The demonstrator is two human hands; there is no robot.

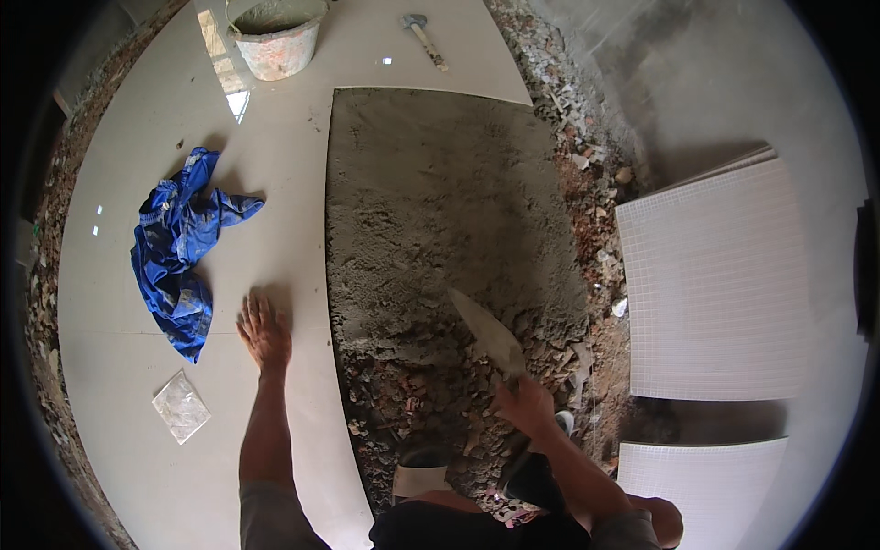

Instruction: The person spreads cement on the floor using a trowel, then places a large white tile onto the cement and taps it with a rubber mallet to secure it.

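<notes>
My left hand (264,334) lies flat on the glossy pale floor tiles (284,211), fingers stretched out, holding nothing. My right hand (526,405) is closed round the handle of a pointed trowel (491,335). The blade's tip points away to the upper left, over the near part of a grey mortar bed (440,202). Whether the blade touches the mortar, I cannot tell. Beyond the trowel the mortar is fairly smooth; nearer to me it gives way to loose rubble (412,394).
A crumpled blue cloth (183,247) and a small clear packet (181,406) lie on the tiles at left. Farther off are a mortar-stained bucket (277,46) and a hammer (424,41). Stacked tiles (720,284) lean at right, with another tile (701,490) nearer. My feet stand in the rubble.
</notes>
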